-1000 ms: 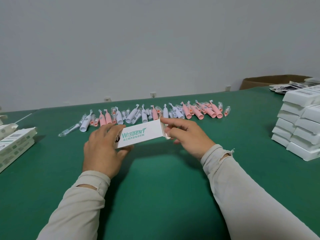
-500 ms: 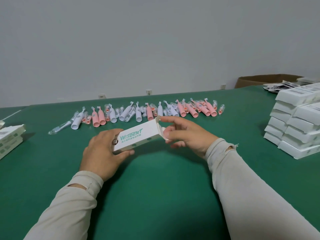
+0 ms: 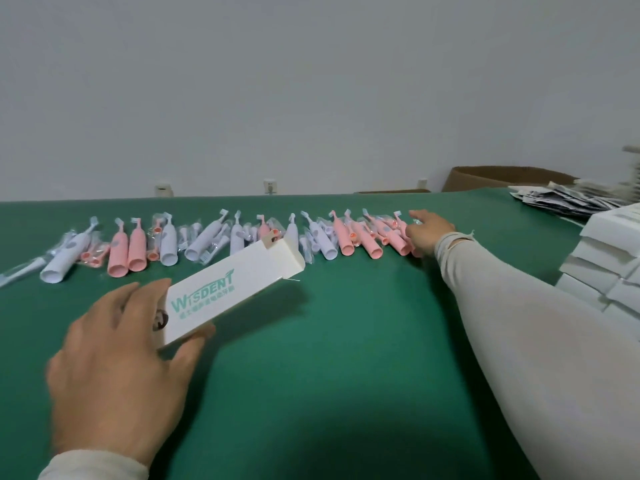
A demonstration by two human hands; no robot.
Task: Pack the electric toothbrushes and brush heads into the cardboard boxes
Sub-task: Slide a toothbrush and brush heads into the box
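While my left hand (image 3: 117,368) holds the white rectangular cardboard box (image 3: 230,289) printed with green "WISDENT" lettering, the box is tilted, its far end raised above the green felt-covered counter (image 3: 346,358) and pointing toward the row of toothbrushes. My left grip is closed on the near end of the box: the thumb lies under its lower edge and the fingers cover its top left corner. The far end of the box shows a folded flap with a small round cutout.

My right hand (image 3: 427,232) is stretched out to the right end of the row, touching the pink plastic electric toothbrush handles (image 3: 398,239) there. Its fingers are curled down onto them, but I cannot tell whether the right grip has closed on any single item.

The row of pink and white electric toothbrush handles (image 3: 204,242) runs across the far part of the counter, mixed with small brush heads in clear wrappers (image 3: 91,254). At the right edge of the counter stands a stack of white closed cardboard boxes (image 3: 609,258). Behind it lies a heap of printed leaflets (image 3: 568,202), and a brown corrugated carton (image 3: 498,178) stands beyond the counter's far edge. White wall sockets (image 3: 269,186) sit low on the grey wall.
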